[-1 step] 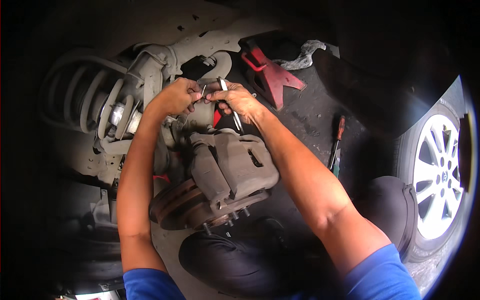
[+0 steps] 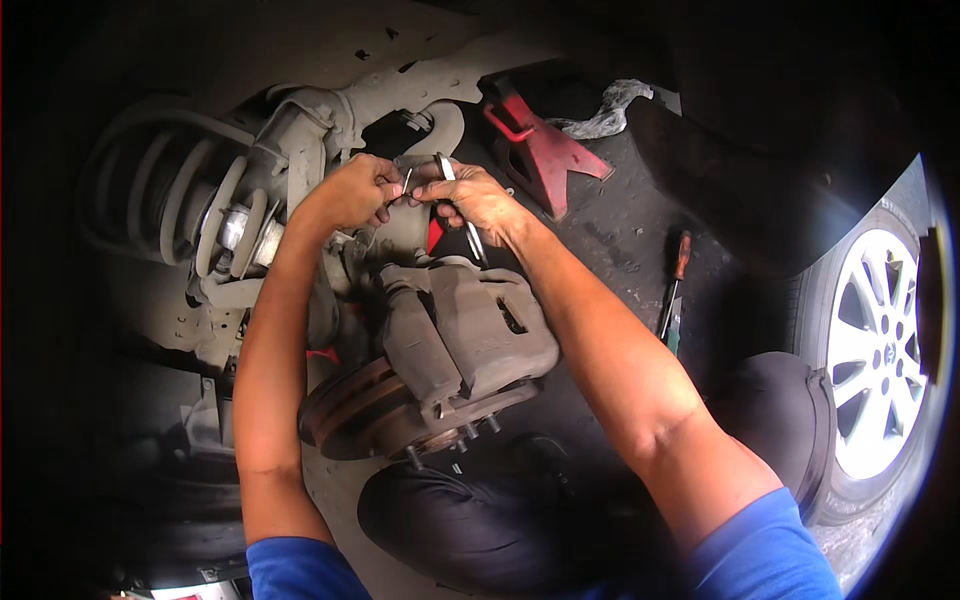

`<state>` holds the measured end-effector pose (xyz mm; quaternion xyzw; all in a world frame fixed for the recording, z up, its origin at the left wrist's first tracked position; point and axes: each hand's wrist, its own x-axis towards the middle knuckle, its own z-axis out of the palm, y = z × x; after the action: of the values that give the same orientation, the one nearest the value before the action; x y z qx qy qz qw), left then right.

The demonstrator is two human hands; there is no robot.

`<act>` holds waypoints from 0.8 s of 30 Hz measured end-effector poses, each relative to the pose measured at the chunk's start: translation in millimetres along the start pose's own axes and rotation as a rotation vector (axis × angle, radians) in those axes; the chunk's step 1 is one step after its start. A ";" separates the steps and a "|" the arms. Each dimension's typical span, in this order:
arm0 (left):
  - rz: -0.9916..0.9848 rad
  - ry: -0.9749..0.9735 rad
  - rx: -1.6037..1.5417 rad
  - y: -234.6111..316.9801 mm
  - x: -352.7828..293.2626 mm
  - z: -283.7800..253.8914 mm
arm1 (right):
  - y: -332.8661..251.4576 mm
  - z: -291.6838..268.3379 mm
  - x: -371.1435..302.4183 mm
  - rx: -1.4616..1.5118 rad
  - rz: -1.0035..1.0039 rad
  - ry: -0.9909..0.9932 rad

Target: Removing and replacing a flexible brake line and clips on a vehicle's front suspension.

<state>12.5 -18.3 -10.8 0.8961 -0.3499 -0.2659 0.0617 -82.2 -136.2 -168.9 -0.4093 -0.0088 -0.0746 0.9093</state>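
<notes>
Gripping one pair of pliers (image 2: 462, 215), long axis near upright, handles pointing down: right hand (image 2: 478, 200). Left hand (image 2: 352, 192) pinches one small metal clip (image 2: 405, 183).

Dim, warm light falls on the centre; the fisheye rim sinks into black vignette. The wheel (image 2: 878, 350) at right glares, perhaps overexposed. Straight edges bend outward.
</notes>
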 end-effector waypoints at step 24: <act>0.051 -0.058 0.264 -8.1 2.7 -1.3 | 10.5 -9.4 6.3 0.014 0.012 -0.045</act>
<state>19.6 -14.0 -13.3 0.8792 -0.4062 -0.2417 -0.0599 -74.9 -137.1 -182.5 -0.4044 -0.0276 -0.0598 0.9122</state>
